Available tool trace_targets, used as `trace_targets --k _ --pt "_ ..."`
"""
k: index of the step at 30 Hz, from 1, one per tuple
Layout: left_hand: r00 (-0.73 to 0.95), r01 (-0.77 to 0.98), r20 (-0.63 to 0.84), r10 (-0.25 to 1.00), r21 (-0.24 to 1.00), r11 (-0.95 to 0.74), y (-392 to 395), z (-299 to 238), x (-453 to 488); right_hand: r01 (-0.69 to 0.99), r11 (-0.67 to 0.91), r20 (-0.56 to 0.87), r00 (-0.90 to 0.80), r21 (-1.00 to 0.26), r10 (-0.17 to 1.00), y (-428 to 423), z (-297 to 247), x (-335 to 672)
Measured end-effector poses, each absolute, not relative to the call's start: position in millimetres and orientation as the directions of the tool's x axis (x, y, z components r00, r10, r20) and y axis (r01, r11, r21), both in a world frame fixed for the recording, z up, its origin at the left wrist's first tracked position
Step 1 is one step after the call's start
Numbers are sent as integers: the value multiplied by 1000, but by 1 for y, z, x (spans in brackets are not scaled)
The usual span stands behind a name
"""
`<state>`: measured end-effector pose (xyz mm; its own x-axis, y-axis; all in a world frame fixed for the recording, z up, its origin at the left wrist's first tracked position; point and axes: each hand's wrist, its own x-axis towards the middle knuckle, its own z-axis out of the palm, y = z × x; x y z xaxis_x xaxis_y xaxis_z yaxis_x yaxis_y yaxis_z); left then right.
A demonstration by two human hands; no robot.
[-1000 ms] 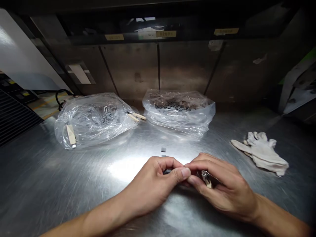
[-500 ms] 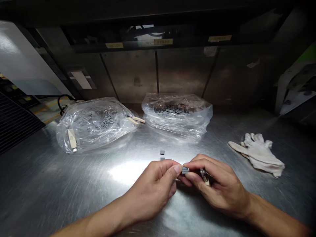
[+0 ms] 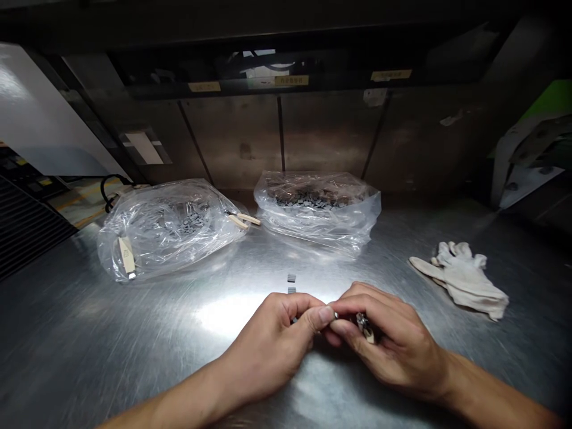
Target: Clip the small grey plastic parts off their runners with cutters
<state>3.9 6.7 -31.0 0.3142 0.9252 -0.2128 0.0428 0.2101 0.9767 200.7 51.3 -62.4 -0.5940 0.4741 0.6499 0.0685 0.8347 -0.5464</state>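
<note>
My left hand (image 3: 279, 342) is closed, its thumb and forefinger pinching a small metallic-grey piece (image 3: 336, 316), most of which the fingertips cover. From the other side, the thumb and forefinger of my right hand (image 3: 393, 339) grip the same piece. Tucked inside the right hand is a small tool with a metal head and a cream-coloured handle (image 3: 365, 329), mostly hidden by the fingers. Just beyond the left hand, two small grey ribbed pieces (image 3: 291, 278) lie on the metal tabletop (image 3: 187, 339), the nearer one close to the knuckles.
Two clear plastic bags stand at the back, the left bag (image 3: 152, 238) and the right bag (image 3: 313, 229), both holding many small grey pieces. Cream-handled pliers (image 3: 243, 220) and a cream-handled tool (image 3: 127, 256) rest at the left bag. White gloves (image 3: 467, 280) lie at right.
The grey piece has turned between my fingertips: its ribbed face showed before, and now only a small shiny end is visible. The view has shifted slightly.
</note>
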Motion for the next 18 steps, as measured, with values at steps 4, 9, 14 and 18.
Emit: trace_targets --k 4,9,14,18 --pt "322 62 -257 911 966 251 5 -33 3 69 819 640 -587 -570 495 51 -62 201" --pt "331 15 -314 890 945 328 5 -36 1 75 815 648 -565 -575 510 52 -64 202" --pt "321 17 -256 912 964 265 7 -36 2 72 827 655 -574 -558 492 51 -63 200" --pt "340 16 -247 908 966 257 7 -35 2 70 842 656 -593 -535 466 50 -62 199"
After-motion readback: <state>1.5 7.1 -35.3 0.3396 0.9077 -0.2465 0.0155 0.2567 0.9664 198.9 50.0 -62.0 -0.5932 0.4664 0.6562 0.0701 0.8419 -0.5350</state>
